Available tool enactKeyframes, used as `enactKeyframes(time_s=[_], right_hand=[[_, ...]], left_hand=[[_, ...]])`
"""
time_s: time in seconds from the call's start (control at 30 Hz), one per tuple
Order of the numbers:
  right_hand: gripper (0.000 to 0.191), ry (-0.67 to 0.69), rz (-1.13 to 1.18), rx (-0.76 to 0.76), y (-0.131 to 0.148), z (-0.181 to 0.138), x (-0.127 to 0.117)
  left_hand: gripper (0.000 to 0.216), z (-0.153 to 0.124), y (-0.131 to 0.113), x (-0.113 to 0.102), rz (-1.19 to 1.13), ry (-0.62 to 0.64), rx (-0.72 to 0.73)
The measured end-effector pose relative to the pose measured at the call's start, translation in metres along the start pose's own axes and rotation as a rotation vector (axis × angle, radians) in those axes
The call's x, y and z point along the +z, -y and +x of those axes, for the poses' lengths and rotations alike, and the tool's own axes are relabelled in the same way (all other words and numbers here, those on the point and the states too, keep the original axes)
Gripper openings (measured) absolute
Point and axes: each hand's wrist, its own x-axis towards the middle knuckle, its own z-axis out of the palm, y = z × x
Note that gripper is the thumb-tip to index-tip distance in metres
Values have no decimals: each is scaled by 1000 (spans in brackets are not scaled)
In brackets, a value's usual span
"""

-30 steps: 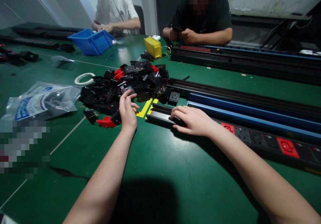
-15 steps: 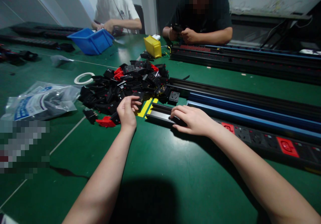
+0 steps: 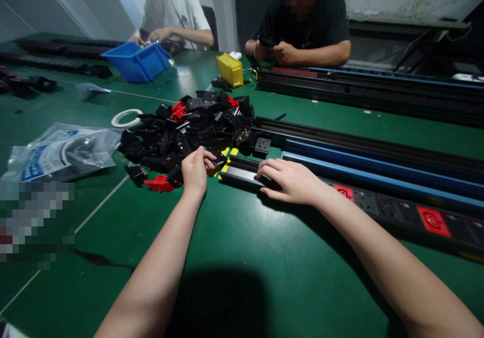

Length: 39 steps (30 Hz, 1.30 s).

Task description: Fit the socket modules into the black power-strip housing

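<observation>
My left hand (image 3: 195, 170) is closed on a black socket module (image 3: 219, 160), which sticks out past its fingertips near the channel's open end. Beside it spreads a pile of loose black socket modules (image 3: 196, 121), a few of them red. My right hand (image 3: 283, 179) wraps over a long black channel (image 3: 242, 174) with a silvery inside. Farther right, red and black sockets (image 3: 433, 221) sit in that channel, in a row. Part of the channel is hidden under my right hand and forearm.
Blue-edged rails (image 3: 340, 169) lie behind the channel. To the left are a clear plastic bag (image 3: 68, 151) and a white tape ring (image 3: 126, 118). Farther back stand a blue bin (image 3: 138, 63) and a yellow bin (image 3: 230, 69). Two people sit across the green table (image 3: 242, 257).
My left hand has come slightly right and closed, drawing a black socket module from the pile's edge toward the channel's end. My right hand stays in place.
</observation>
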Motion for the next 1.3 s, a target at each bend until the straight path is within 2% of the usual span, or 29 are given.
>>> enactKeyframes(time_s=[0.23,0.47,0.7,0.87,1.13,1.3], right_hand=[[28,3,-1,2,0,0,0],[28,5,-6,0,0,0,0],[29,8,-13,1,0,0,0],[29,9,-9,2,0,0,1],[29,7,-6,4,0,1,0],[30,7,-9,1,0,1,1]], left_hand=[[43,-4,-6,2,38,25,5],[24,-5,-8,1,72,51,14],[32,-5,-2,0,186,5,75],[29,-6,-2,1,287,1,67],[20,-5,-3,1,233,-4,94],[22,-7,-6,0,448,20,103]])
